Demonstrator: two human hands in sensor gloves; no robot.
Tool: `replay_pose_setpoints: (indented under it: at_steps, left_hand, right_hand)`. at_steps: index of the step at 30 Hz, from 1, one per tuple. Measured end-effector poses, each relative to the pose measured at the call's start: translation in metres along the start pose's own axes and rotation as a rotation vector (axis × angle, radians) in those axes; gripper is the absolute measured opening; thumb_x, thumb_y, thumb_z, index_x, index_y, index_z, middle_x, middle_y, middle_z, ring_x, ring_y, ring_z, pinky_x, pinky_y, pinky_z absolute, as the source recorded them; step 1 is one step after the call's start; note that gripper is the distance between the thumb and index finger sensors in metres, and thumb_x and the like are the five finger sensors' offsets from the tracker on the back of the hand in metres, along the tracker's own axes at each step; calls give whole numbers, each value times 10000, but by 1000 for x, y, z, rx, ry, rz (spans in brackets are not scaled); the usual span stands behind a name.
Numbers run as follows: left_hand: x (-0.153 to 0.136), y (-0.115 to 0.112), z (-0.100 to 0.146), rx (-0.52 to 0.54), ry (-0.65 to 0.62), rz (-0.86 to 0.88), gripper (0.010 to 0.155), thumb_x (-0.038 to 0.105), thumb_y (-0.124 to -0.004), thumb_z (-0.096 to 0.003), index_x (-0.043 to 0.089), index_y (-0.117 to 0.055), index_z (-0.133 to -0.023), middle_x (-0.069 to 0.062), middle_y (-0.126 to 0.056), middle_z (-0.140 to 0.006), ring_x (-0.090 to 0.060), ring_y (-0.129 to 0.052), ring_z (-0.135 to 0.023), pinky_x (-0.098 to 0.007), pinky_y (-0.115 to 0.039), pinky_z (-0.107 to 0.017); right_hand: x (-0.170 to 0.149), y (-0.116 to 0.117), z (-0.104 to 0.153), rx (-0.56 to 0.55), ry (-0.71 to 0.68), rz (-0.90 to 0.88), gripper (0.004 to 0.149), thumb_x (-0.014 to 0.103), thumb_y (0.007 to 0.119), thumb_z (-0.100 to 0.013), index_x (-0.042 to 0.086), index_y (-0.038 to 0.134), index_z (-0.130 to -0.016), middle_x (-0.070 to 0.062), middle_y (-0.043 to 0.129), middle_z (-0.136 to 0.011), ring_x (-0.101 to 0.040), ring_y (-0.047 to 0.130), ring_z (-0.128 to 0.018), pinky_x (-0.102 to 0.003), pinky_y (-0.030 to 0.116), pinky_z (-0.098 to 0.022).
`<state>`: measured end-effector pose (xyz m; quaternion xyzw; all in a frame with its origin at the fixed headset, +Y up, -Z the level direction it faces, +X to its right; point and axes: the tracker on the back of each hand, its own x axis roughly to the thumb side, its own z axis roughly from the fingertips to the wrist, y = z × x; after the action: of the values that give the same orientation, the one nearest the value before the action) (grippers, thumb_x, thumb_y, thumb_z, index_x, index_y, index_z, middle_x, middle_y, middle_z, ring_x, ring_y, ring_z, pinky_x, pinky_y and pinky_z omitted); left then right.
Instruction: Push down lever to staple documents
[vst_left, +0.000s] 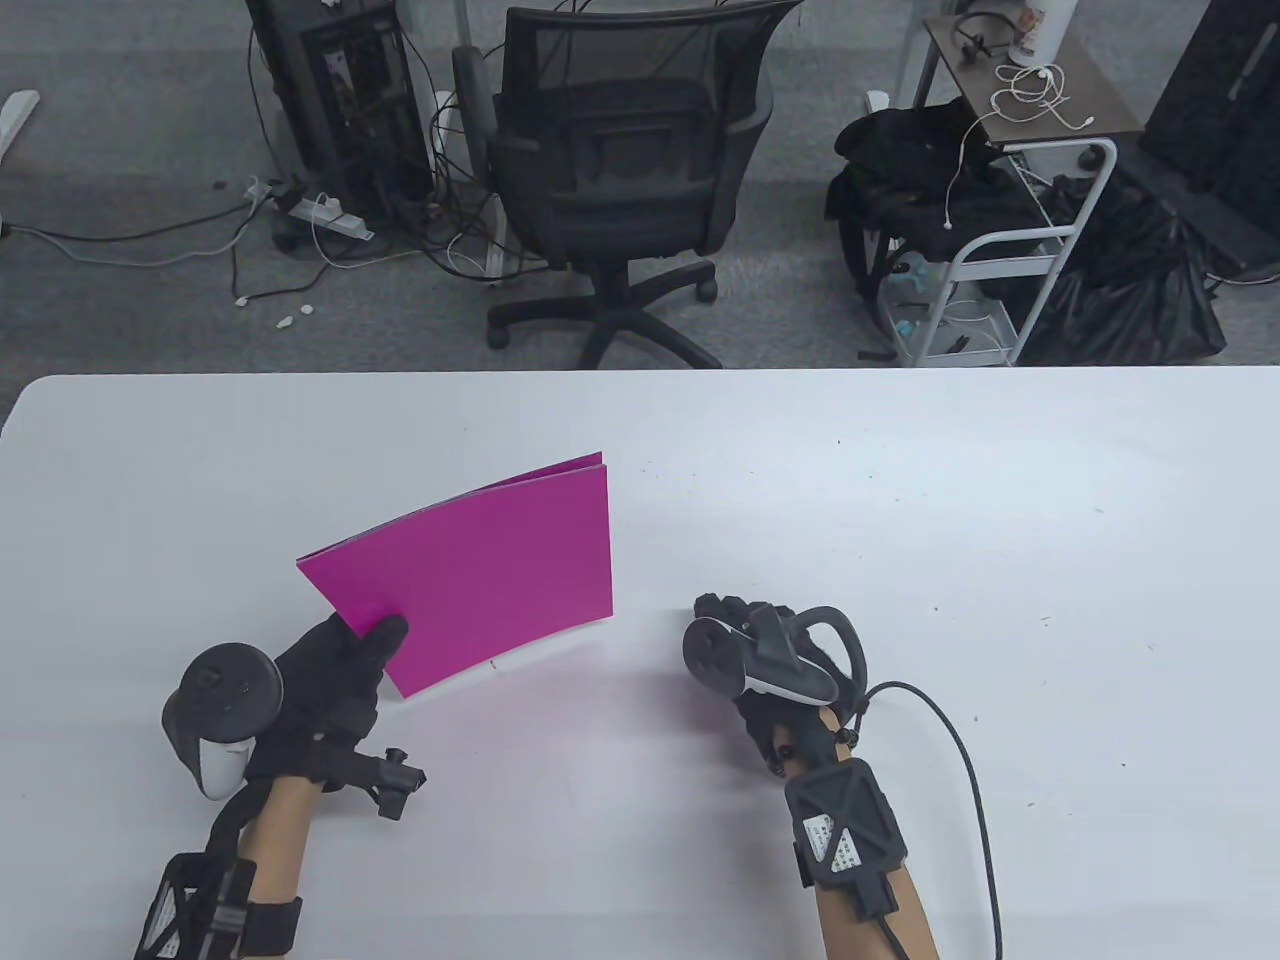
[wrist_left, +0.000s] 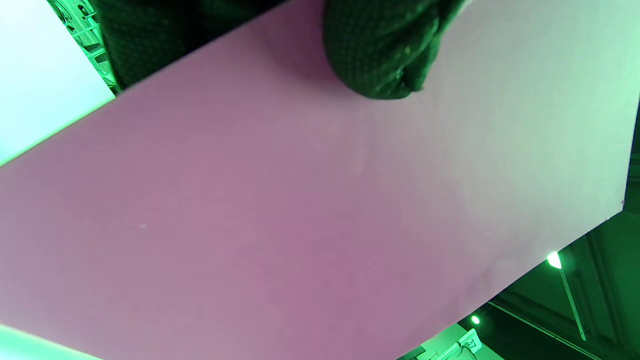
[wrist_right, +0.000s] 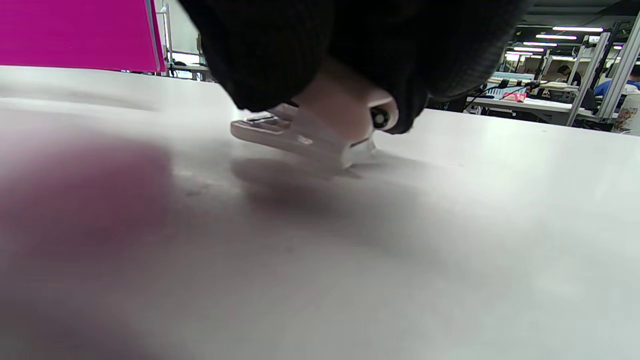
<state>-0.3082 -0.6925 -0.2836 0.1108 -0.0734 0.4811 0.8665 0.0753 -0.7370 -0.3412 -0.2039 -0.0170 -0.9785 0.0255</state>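
**Here, magenta sheets lifted in one hand, stapler under the other**

Seen from above, a white table (vst_left: 900, 480) fills the lower part of the picture, with two black-gloved hands entering from the near edge. The left hand (vst_left: 325, 690) pinches the near left corner of a stack of magenta documents (vst_left: 480, 575), thumb on top. The sheets rise off the table and bow gently, and their far edge shows at least two layers slightly parted. Holding them by one corner leaves the other edges free, probably so that one can be fed into a stapler.

The right hand (vst_left: 745, 655) sits to the right of the documents, near but apart from them, knuckles up with a tracker on its back. From above, nothing beneath it can be seen. The right wrist camera, low over the table, shows the gloved fingers (wrist_right: 270, 55) curled down around a small white stapler (wrist_right: 310, 135), gripping it. The stapler is tilted, its front end raised just off the surface. The lever does not appear pressed yet; no paper is in the stapler.

Beyond the table stand a black office chair (vst_left: 620, 170) and a white cart (vst_left: 1000, 250).
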Motion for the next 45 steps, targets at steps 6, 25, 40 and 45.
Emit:
replay_pose_setpoints:
  at_steps: [6, 25, 40, 45]
  left_hand:
    - [0, 0, -1, -7, 6, 5, 399, 299, -789, -544, 213, -836, -930, -52, -1003, -895, -319, -1026, -808, -585, -855, -610]
    - [12, 20, -16, -104, 138, -66, 397, 275, -781, -555, 155, -846, -928, -94, -1021, -843, -335, -1046, -724, -587, -858, -551]
    - [14, 34, -71, -524, 489, -55, 400, 236, -796, -563, 83, -871, -924, -146, -1051, -777, -336, -1073, -622, -590, -874, -484]
    - [-1, 15, -77, -664, 568, -89, 400, 224, -799, -564, 68, -876, -924, -162, -1052, -772, -348, -1071, -614, -599, -870, -477]
  right_hand:
    - [0, 2, -1, 22, -1, -9, 630, 209, 810, -459, 81, 592, -1035, -177, 769, -987, -393, 891, -868, -528, 774, -664]
    - [3, 5, -4, 33, -15, -18, 611, 179, 792, -462, 114, 598, -1038, -188, 737, -1013, -415, 864, -889, -540, 756, -672]
    - [1, 7, -5, 43, -12, -47, 615, 175, 796, -464, 114, 592, -1041, -190, 732, -1016, -423, 853, -895, -547, 747, -674]
    - [1, 7, -5, 41, -14, -45, 618, 174, 795, -465, 106, 586, -1043, -192, 728, -1018, -424, 853, -895, -548, 746, -673]
